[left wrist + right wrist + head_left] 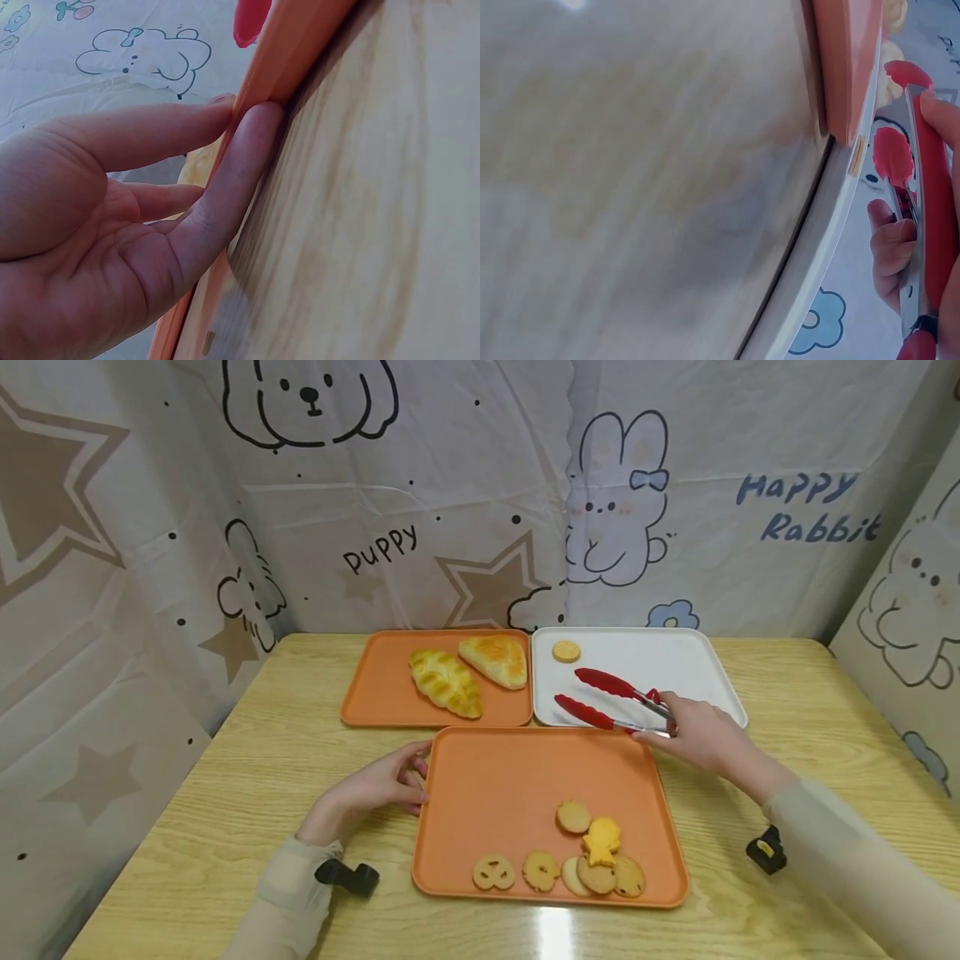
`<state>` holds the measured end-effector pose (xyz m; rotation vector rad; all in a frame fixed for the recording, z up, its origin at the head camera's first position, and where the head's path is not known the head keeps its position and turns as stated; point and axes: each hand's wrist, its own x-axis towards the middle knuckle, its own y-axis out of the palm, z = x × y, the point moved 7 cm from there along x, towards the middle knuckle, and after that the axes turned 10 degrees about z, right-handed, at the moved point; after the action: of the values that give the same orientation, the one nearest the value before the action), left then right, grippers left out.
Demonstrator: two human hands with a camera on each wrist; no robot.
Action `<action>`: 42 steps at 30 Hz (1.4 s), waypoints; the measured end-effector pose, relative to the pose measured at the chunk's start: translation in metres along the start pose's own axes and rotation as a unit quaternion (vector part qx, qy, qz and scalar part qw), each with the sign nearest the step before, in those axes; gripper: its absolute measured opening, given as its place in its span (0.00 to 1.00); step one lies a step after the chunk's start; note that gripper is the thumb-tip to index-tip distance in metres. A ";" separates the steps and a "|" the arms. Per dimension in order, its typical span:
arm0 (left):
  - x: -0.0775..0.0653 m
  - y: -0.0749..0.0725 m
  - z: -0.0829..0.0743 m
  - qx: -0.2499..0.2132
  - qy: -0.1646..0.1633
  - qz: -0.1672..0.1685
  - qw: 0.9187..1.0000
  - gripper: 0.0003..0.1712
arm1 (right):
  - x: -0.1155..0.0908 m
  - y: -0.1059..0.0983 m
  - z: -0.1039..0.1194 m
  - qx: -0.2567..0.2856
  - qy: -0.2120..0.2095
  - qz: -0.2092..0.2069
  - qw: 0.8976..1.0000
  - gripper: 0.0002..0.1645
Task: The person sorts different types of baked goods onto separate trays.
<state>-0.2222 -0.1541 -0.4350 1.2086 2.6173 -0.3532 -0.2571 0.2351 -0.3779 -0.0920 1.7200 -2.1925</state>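
Note:
My right hand (701, 732) grips a pair of metal tongs with red tips (603, 683) over the front of the white tray (637, 652). The tong arms stand spread with nothing between them. One round cookie (566, 651) lies in that tray, beyond the tips. At the left rim of the front orange tray (487, 777), my left hand (382, 781) pinches the edge; in the left wrist view the fingers (251, 142) meet its rim and outer wall. Several cookies, among them a pretzel-shaped cookie (493, 872) and a yellow figure-shaped cookie (602, 841), lie along that tray's near side.
A second orange tray (375, 693) stands behind at the left, holding a braided bread (446, 683) and a smooth golden bread (495, 660). All three trays sit close together on the wooden table (262, 752). A printed cloth (450, 468) hangs behind.

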 end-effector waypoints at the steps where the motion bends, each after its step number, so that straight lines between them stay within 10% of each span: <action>1: 0.000 0.000 0.000 0.000 -0.001 -0.002 1.000 0.47 | -0.003 0.000 0.001 -0.003 -0.004 -0.003 1.000 0.41; 42: 0.001 0.000 0.001 0.003 -0.006 -0.005 1.000 0.47 | -0.105 -0.004 0.057 -0.076 -0.112 0.011 0.991 0.30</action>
<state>-0.2227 -0.1531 -0.4363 1.1925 2.6147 -0.3702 -0.1453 0.2159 -0.3419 -0.3410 1.7475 -1.9497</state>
